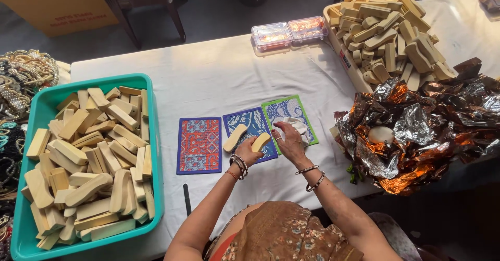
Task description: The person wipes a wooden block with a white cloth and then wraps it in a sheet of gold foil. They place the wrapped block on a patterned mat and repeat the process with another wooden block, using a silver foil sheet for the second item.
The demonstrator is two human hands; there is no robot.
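Left hand [246, 154] gripping wooden block [261, 142], right hand [289, 140] on white cloth [296, 125]

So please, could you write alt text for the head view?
A person's left hand holds a pale wooden block while the right hand touches a white cloth on a green mat. A teal tray of similar blocks stands to the left, and crumpled foil lies to the right.

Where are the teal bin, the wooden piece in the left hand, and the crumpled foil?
teal bin [39, 102]: head view, upper left rim.
wooden piece [261, 141]: head view, its middle.
crumpled foil [416, 123]: head view, silver fold.
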